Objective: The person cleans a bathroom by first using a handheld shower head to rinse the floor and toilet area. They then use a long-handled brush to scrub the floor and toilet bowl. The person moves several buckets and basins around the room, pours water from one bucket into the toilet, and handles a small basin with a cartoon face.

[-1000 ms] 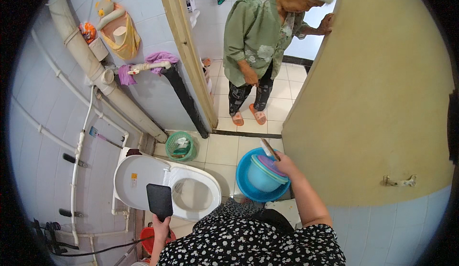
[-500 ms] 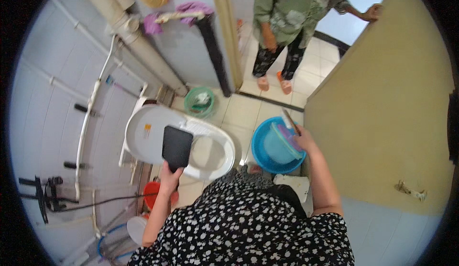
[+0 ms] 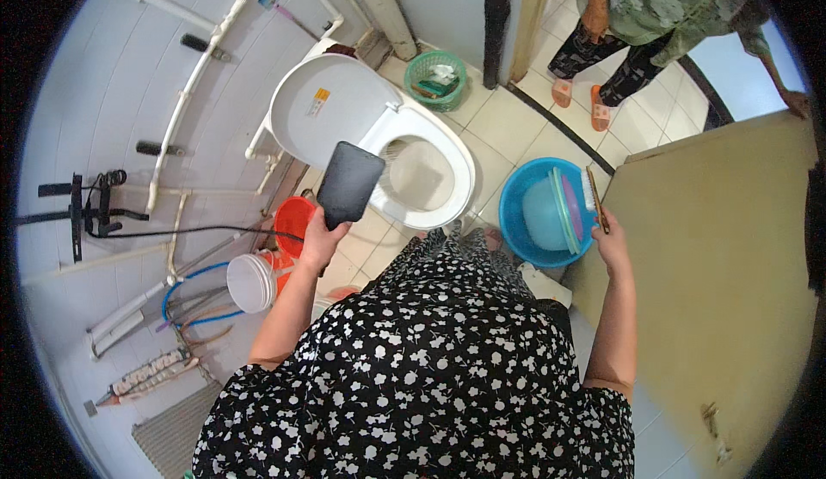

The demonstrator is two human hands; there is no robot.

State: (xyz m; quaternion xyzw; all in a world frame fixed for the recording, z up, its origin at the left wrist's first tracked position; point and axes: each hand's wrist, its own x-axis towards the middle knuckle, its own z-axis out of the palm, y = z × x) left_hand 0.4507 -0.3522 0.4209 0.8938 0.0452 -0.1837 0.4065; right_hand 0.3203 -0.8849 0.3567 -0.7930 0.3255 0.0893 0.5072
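Note:
My left hand [image 3: 321, 245] is closed around a flat black rectangular thing [image 3: 351, 184] with rounded corners. It is held up before the toilet [image 3: 460, 178], overlapping the edge of the raised lid [image 3: 331, 105] in the picture. My right hand [image 3: 611, 242] grips the wooden handle of a scrubbing brush [image 3: 592, 197] with white bristles. The brush is at the right side of a blue plastic basin [image 3: 516, 242]. Inside that basin stand more nested basins, a pale blue one [image 3: 544, 215] and a purple one [image 3: 571, 208], tipped on their sides.
A person [image 3: 654, 27] in orange slippers stands in the doorway, a hand on the yellowish door [image 3: 714, 238]. A green basket [image 3: 460, 92] with wrappers stands behind the toilet. By my left arm are a red bucket [image 3: 292, 214] and white bucket [image 3: 248, 284]. Pipes [image 3: 185, 92] line the left wall.
The view has turned, so the toilet and basin sit farther right. My right hand has drawn the brush from over the basin to its right side. Both hands keep their hold.

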